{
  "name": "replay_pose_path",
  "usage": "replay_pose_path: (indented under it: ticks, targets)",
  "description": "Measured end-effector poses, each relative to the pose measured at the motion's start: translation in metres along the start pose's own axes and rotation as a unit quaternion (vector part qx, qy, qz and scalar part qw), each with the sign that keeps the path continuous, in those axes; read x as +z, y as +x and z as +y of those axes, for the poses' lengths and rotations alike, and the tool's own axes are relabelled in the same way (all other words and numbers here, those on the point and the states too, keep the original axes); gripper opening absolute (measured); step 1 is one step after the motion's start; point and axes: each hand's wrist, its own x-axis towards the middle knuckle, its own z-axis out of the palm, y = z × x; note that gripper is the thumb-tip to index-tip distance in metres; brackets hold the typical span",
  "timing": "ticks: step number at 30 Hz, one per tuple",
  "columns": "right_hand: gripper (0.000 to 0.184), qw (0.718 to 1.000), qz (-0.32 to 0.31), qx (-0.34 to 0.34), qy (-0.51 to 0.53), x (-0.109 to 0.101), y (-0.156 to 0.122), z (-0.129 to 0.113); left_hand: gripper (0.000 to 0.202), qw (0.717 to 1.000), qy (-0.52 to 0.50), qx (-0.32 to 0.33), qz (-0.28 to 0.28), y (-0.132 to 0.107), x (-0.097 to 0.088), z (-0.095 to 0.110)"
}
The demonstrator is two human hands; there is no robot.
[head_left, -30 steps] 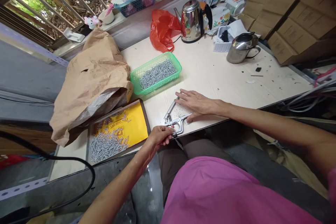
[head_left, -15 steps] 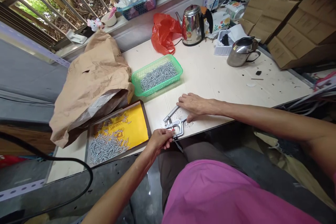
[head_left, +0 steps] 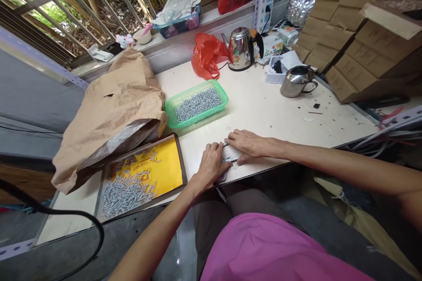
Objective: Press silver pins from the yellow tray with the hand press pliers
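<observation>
My left hand [head_left: 212, 163] lies on top of a small metal hand press tool [head_left: 229, 154] at the near edge of the white table [head_left: 263, 101], fingers closed over it. My right hand [head_left: 245, 144] rests beside it, fingers stretched flat over the tool's far end and a small pile of metal parts. Most of the tool is hidden under both hands. A green basket [head_left: 197, 104] full of small metal pieces stands behind the hands. A yellow-lined tray [head_left: 140, 178] holding several of the same pieces lies to the left.
A crumpled brown paper sack [head_left: 115, 101] lies left of the basket. At the back stand a red plastic bag [head_left: 206, 55], a steel kettle [head_left: 240, 48], a steel jug [head_left: 295, 81] and cardboard boxes [head_left: 359, 35]. A black cable [head_left: 66, 215] loops at the lower left.
My left hand has moved up from the table's edge onto the tool and now covers it. My right hand has stayed on the tool's far end. The camera view has tilted upward.
</observation>
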Motion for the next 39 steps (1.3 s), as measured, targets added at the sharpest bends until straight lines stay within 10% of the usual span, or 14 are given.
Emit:
replay_pose_path:
  ticks: [9, 20, 31, 39]
  targets:
    - [0.014, 0.999, 0.022, -0.023, 0.015, 0.015, -0.003, 0.004, 0.021, 0.999, 0.031, -0.003, 0.011, -0.005, 0.003, 0.01]
    - [0.042, 1.0, 0.004, -0.006, 0.028, -0.001, -0.003, 0.01, 0.039, 0.991, 0.011, 0.01, 0.129, -0.025, 0.029, 0.014]
    - [0.014, 0.997, 0.046, 0.057, -0.03, -0.008, 0.04, 0.016, 0.045, 0.981, -0.099, 0.078, 0.147, -0.05, 0.057, 0.053]
    - [0.014, 0.97, 0.004, -0.243, -0.006, 0.002, 0.032, -0.078, 0.035, 0.964, -0.125, 0.166, 0.163, -0.093, 0.049, 0.056]
